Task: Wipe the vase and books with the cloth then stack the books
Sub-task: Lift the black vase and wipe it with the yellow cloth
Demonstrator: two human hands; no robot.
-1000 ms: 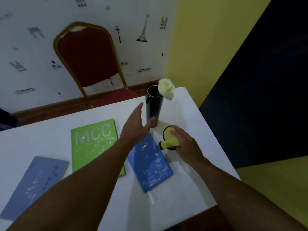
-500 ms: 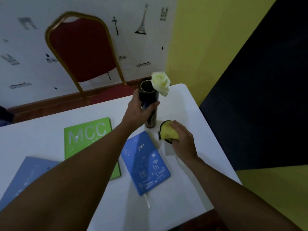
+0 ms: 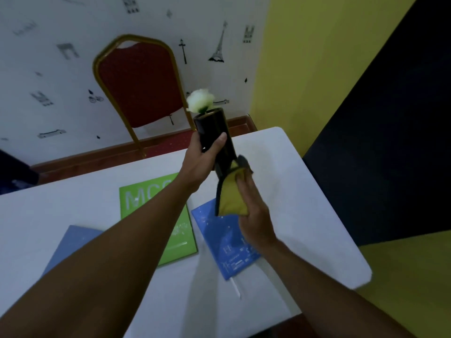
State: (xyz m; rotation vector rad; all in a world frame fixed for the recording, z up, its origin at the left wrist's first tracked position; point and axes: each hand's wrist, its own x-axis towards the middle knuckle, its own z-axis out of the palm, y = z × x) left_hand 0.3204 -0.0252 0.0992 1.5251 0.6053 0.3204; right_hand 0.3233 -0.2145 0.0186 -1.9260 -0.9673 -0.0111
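Lifted clear of the bench [image 3: 305,167] since 0.5 s ago, the vase [image 3: 214,137] now hangs in the air, tilted with its mouth away from the camera, where before it stood upright on the surface. Fingers [image 3: 219,140] of the left hand [image 3: 197,164] wrap closed around its dark middle, thumb on the near side. Fingers [image 3: 240,182] of the right hand [image 3: 253,213] are closed on the cloth [image 3: 231,198], which was lying by the vase's foot and is now pressed up against the lower end of the vase. That looks like the start of wiping the vase, the 1st step of the task, with the books not yet touched. Below, 3 books lie apart on the bench: a green book [image 3: 136,198], a dark blue book [image 3: 227,250] and a pale blue book [image 3: 70,242], each partly covered by a forearm. A white flower [image 3: 200,101] sits in the mouth, blurred. The vase's base is hidden behind the cloth.
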